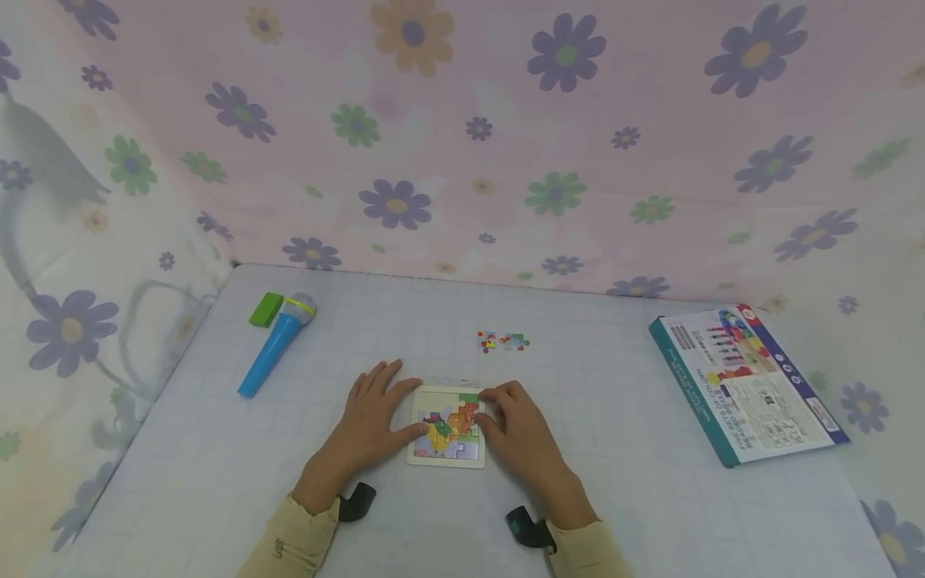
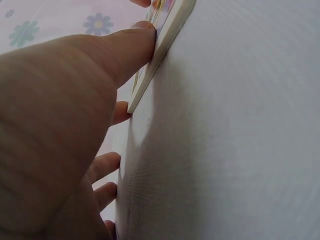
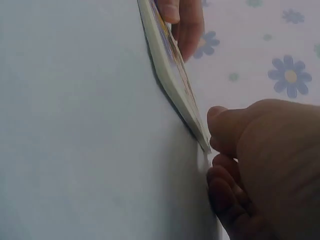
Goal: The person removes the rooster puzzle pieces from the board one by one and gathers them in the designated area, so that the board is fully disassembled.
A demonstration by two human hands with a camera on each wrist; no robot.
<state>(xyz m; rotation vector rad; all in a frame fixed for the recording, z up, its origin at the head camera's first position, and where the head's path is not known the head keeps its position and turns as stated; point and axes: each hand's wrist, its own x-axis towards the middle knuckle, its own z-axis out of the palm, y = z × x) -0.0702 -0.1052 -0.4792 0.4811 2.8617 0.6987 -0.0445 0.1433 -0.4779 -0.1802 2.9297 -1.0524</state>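
A small jigsaw puzzle (image 1: 442, 446) in a pale frame lies on the table between both hands. My left hand (image 1: 368, 428) spreads its fingers at the left side; its thumb rests on the puzzle's left part and its index fingertip is by the top left corner. In the left wrist view, the left thumb (image 2: 132, 47) lies over the frame's edge. My right hand (image 1: 526, 433) has its thumb and index fingertip at the upper right edge, the other fingers bent. Whether a piece sits between them is hidden. Two loose puzzle pieces (image 1: 515, 342) lie beyond the frame.
A blue toy microphone (image 1: 270, 353) lies at the left, beside a green block (image 1: 266, 309). At the right, a flat printed box (image 1: 751, 385) rests on the white-covered table (image 1: 592, 353). Flowered cloth (image 1: 448, 152) hangs behind and on both sides.
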